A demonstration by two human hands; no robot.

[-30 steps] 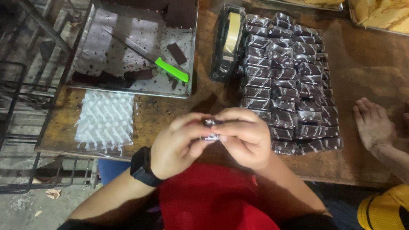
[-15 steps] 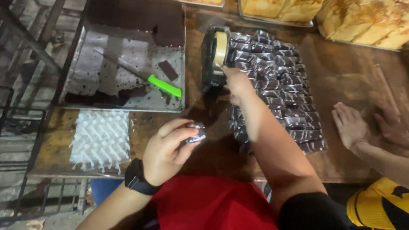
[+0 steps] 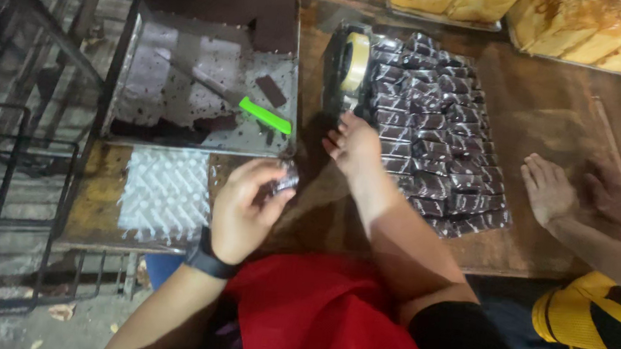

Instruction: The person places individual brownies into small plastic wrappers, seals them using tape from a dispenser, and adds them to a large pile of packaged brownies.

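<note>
Left fingers: the left hand [image 3: 243,210] is curled, fingers [image 3: 272,173] clamped on a small wrapped brownie piece [image 3: 285,180], held just above the surface [image 3: 552,112] near its front edge.
Right fingers: the right hand [image 3: 355,142] is stretched forward, fingers loosely apart, tips touching the near end of the tape dispenser [image 3: 350,67]; whether they grip tape I cannot tell.
Beside the right hand: rows of wrapped brownies [image 3: 440,118] lie packed together, just right of the dispenser.
Left of the dispenser: a metal tray [image 3: 184,91] holds dark crumbs, brownie slabs and a knife with a green handle [image 3: 263,115].
In front of the tray: a white spiky mat [image 3: 165,192].
Far right: another person's hands [image 3: 549,190] rest on the surface.
</note>
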